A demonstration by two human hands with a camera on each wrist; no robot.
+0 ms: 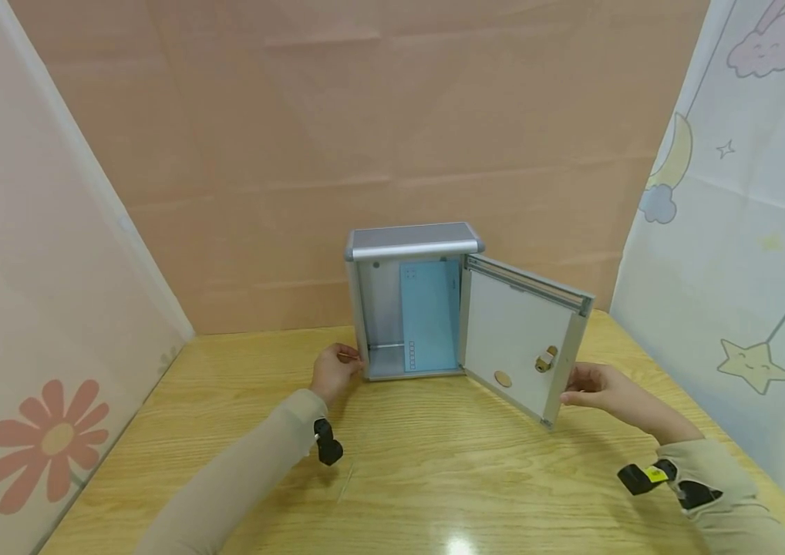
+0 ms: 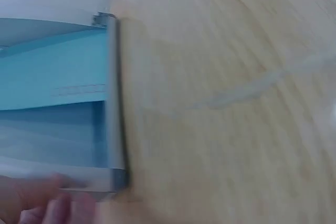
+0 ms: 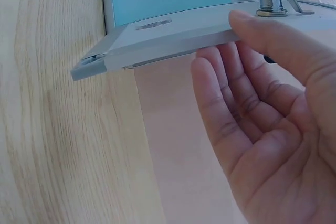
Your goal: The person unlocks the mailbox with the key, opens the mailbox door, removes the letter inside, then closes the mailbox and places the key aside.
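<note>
Head view: metal box (image 1: 413, 237) stands upright on the wood table (image 1: 399, 478), just right of centre of the frame. Light-blue envelope (image 1: 429, 316) upright inside, right part of the interior, row of small squares near its bottom edge. Door (image 1: 513, 327) hinged on the box's right-hand edge, angled out toward lower right, white inner face showing. Brass-coloured lock (image 1: 546, 358) near its free edge, brown oval patch (image 1: 503, 378) near the bottom.

Right hand (image 1: 597, 389), right of centre: pinches the door's free edge, thumb on the near side, fingers bent behind. Right wrist view matches: thumb tip on the edge, fingers just below it, lock beside the thumb in the upper right.

Left hand (image 1: 335, 372), left of centre: fingers bent, touching the box's left wall near its base. Left wrist view has that hand blurred at lower left; can't tell if it grips or only rests there.

Surroundings, head view: peach backdrop (image 1: 399, 116) fills the upper middle; red flower print (image 1: 52, 441) lower left, yellow star print (image 1: 756, 366) far right.
</note>
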